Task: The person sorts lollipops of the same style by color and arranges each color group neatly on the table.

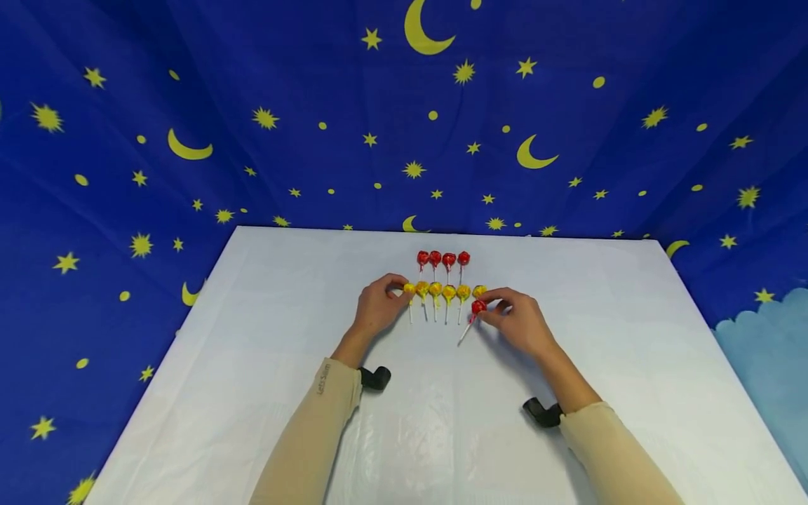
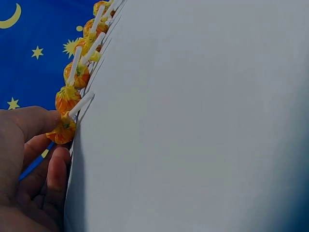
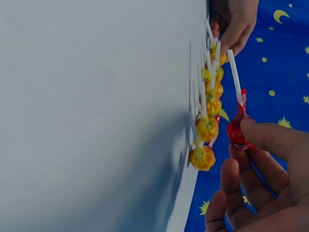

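Between the thumb and fingers of my right hand point(image 1: 519, 322) a red lollipop point(image 1: 478, 307) is pinched by its wrapped head, its white stick slanting down to the left. It is held up off the table, beside the right end of a row of yellow lollipops point(image 1: 449, 293). At the row's other end my left hand point(image 1: 381, 303) pinches the leftmost yellow lollipop point(image 2: 62, 131) by its head. The yellow lollipops lie side by side, sticks pointing toward me. Behind them several more red lollipops point(image 1: 449, 260) form a shorter row, their sticks partly hidden by the yellow heads.
A white table point(image 1: 284, 280) lies under both rows. Its far edge meets a blue cloth point(image 1: 328, 175) printed with yellow moons and stars. Black camera mounts sit at the left wrist point(image 1: 376, 379) and the right wrist point(image 1: 541, 412), near the beige sleeves.
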### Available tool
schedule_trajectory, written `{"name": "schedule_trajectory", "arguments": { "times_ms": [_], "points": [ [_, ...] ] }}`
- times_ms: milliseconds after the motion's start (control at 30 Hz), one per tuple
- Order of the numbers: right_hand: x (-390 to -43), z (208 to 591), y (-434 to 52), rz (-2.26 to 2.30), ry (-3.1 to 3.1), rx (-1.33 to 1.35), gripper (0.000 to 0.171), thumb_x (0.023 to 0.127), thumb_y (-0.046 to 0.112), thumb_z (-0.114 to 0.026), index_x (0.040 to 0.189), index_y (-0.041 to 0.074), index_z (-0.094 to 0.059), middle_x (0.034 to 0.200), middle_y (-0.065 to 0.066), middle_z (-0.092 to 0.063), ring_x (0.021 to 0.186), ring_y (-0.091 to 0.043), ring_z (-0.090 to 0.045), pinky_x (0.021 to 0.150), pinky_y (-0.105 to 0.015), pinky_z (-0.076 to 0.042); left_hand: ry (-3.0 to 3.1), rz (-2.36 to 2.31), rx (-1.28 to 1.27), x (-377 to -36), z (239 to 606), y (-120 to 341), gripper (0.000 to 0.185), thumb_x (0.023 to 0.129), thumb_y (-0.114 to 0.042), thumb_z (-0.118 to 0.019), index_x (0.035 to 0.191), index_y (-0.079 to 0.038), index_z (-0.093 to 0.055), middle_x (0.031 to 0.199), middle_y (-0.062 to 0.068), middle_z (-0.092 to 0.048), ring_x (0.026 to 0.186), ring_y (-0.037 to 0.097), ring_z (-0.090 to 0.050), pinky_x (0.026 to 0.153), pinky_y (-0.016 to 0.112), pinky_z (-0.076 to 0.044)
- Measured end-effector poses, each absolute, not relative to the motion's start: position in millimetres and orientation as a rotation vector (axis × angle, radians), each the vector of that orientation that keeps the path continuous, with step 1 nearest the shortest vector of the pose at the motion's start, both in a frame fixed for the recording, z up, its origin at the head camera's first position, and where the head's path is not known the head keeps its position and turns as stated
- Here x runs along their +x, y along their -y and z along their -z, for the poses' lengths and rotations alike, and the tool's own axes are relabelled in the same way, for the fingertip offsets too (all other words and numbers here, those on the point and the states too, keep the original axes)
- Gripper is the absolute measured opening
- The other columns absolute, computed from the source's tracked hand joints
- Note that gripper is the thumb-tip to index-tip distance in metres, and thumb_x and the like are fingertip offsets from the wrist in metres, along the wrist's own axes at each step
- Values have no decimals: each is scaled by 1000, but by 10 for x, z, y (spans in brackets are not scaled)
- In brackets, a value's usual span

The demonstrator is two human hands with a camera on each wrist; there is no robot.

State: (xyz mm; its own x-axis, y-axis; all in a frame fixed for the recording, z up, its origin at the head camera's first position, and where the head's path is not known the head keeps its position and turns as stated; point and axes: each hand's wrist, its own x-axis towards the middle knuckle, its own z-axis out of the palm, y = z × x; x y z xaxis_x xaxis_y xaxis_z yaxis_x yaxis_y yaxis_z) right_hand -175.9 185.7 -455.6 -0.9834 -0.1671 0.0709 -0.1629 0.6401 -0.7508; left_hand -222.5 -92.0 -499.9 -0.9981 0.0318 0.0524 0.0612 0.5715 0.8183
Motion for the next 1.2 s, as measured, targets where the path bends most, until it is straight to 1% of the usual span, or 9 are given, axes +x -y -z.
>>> {"name": "schedule_trajectory", "arguments": {
  "times_ms": [200,367,467,767,967,1067,1200],
  "points": [
    [-1946,4556,-1885,1304,-2809,-263,27,84,19,-75,110,13,-71,101,-3,-68,85,-20,-57,70,-37,-45,2762,1428,-72,-2251,4995,934,20,86,-27,-73,105,-20,-68,97,-8,-67,72,13,-55,67,31,-44],
    [-2120,4572,-1919,1371,-2683,-137,29,86,24,-73,113,14,-70,110,-5,-65,95,-24,-54,72,-38,-44,2753,1427,-74,-2245,5009,940,20,86,-27,-73,104,-20,-68,96,-7,-67,71,13,-56,66,32,-44],
    [-2227,4596,-1943,1410,-2618,-69,31,87,26,-71,115,14,-69,113,-6,-63,97,-26,-52,73,-39,-44,2764,1427,-72,-2238,5018,937,20,86,-28,-73,104,-21,-68,96,-8,-67,71,13,-56,67,31,-44],
    [-2446,4644,-1937,1516,-2553,-25,31,87,26,-72,115,13,-68,114,-8,-62,101,-28,-52,84,-41,-38,2763,1376,-115,-2250,5013,977,21,86,-29,-73,105,-20,-68,95,-7,-67,71,11,-56,66,31,-44],
    [-2613,4689,-1938,1522,-2558,-16,31,88,22,-69,116,10,-68,115,-10,-62,98,-28,-54,82,-41,-40,2784,1401,-96,-2233,5006,997,21,87,-28,-73,106,-20,-68,97,-7,-67,72,12,-56,67,31,-44],
    [-2702,4696,-1956,1513,-2542,-18,31,89,22,-68,117,10,-67,115,-10,-63,97,-28,-55,84,-40,-40,2781,1410,-104,-2237,4996,992,22,87,-28,-73,107,-20,-68,97,-7,-67,72,11,-55,67,31,-44],
    [-2826,4691,-1987,1442,-2548,-22,32,88,24,-69,117,11,-67,115,-9,-63,99,-28,-54,84,-40,-41,2776,1421,-117,-2254,4987,973,22,87,-29,-72,107,-20,-67,96,-7,-66,71,12,-55,67,31,-43]
  ]
}}
